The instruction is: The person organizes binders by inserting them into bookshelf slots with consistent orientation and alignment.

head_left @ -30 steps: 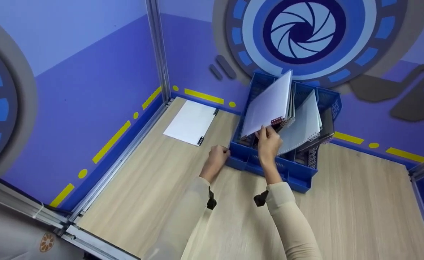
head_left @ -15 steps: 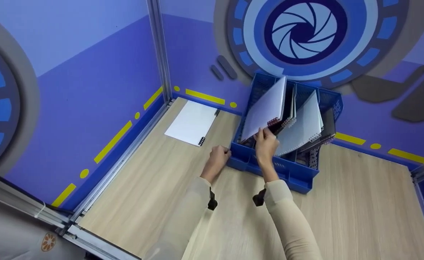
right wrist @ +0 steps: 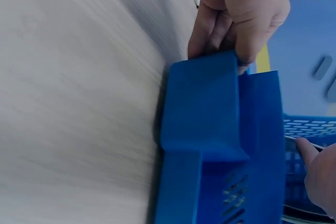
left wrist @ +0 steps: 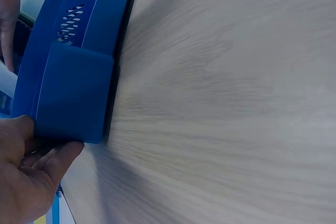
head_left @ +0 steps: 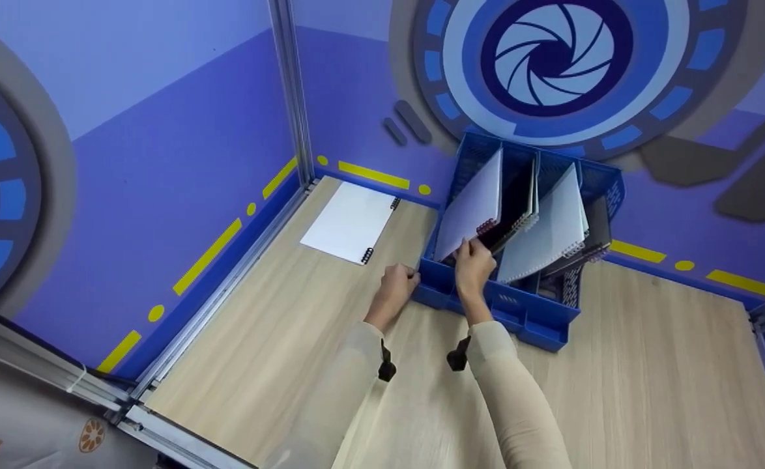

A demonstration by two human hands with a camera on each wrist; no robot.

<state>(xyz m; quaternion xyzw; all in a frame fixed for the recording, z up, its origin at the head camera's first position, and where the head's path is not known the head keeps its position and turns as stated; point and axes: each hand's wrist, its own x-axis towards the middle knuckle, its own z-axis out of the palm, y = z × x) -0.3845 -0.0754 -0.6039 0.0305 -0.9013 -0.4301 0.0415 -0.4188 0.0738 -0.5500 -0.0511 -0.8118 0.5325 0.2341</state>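
Observation:
My right hand pinches the lower front edge of a white notebook with a red spiral binding. That notebook stands tilted in the left compartment of a blue desktop file organizer. At the organizer's front left corner, my left hand grips the wall. The left wrist view has the left hand's thumb and fingers on either side of the front pocket's end. Part of the right hand shows at the edge of the right wrist view, against the notebook's edge.
A white notebook with black coils lies flat on the wooden table, left of the organizer. Dark notebooks, a pale spiral notebook and a dark one lean in the other compartments. Printed walls close in behind.
The red-coiled notebook has sunk lower and left into the left compartment, with my right hand following it down and left. My left hand stays on the organizer's corner.

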